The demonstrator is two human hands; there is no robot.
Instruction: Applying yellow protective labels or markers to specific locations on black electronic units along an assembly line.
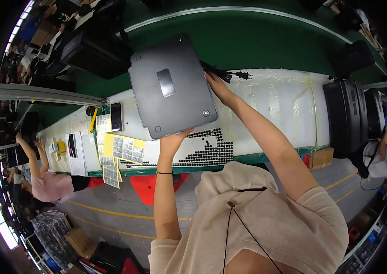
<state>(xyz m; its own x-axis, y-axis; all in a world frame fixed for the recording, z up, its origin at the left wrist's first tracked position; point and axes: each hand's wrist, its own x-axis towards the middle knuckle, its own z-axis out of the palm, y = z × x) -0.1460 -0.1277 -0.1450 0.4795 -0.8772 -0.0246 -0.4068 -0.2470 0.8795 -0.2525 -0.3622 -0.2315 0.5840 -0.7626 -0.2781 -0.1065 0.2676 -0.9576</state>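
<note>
A dark grey, flat, boxy appliance casing (175, 86) is tilted up above the white work surface, with a shiny silver rectangle in its middle. Round marks sit near its corners, and the one at the lower right looks paler. My left hand (171, 142) grips its near edge, the fingertips partly hidden beneath it. At the right side my right hand (220, 90) holds the casing, its fingertips behind the edge. A black power cord with a plug (243, 75) sticks out beside that hand. Below lies a sheet of small black round pads (216, 153).
Label sheets (125, 148) and a phone (116, 116) lie on the white-covered bench (275, 105) at left. Black machines (346, 109) stand at the right end. A red stool (143, 188) is below the bench. A person in pink (52, 189) works at far left.
</note>
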